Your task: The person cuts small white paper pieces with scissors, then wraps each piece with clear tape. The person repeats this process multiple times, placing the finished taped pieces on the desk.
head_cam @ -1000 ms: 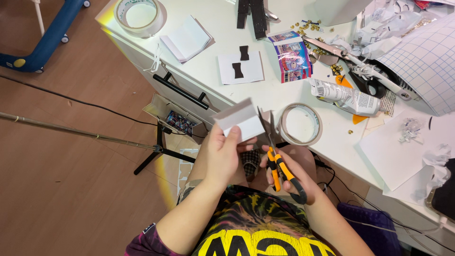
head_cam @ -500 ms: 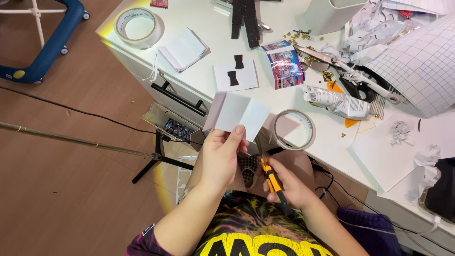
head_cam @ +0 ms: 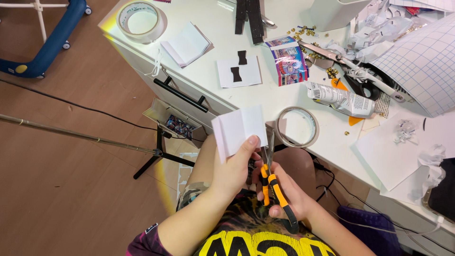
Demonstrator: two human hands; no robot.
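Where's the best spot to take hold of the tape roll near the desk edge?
Pinch the clear tape roll across its near rim, coming from above on the desk-edge side. It lies flat, its open centre gives a finger room, and that side is clear, unlike the glue tube side.

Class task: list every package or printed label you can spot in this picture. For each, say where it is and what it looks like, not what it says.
Small packet: on the desk beside the black strips, flat rectangle, pink, blue and purple print.
Glue tube: lying on the desk right of the packet, white with dark print.
Open box: on the floor under the desk, pale card, colourful packets inside.
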